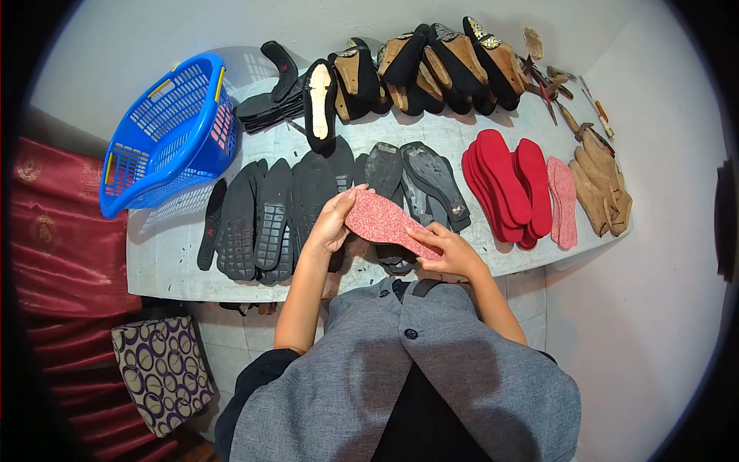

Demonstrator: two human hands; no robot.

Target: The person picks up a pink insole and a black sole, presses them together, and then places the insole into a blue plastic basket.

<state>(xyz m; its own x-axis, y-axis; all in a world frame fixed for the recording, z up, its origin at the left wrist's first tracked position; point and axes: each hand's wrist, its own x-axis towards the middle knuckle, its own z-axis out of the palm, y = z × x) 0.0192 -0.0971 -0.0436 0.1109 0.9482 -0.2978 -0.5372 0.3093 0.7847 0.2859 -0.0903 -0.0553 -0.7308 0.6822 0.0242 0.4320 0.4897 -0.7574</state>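
Between my hands, over the table's front edge, is a pink patterned insole [385,223], tilted with one end up to the left. My left hand [332,222] grips its upper left end, thumb on top. At the lower right end, my right hand [446,250] pinches it between thumb and fingers. Black shoe soles [273,223] with grid treads lie to the left of my hands. Behind the insole are more dark soles [431,179], partly hidden by it. A pair of similar pink insoles [563,202] rests on the right side, beside stacked red insoles [500,185].
A blue plastic basket [165,135] stands at the table's left end. Black shoes on wooden lasts [454,65] line the back, next to a stack of black pieces [269,108]. Hand tools [566,115] and brown gloves [600,185] lie at the right. A patterned cushioned seat [163,373] is below left.
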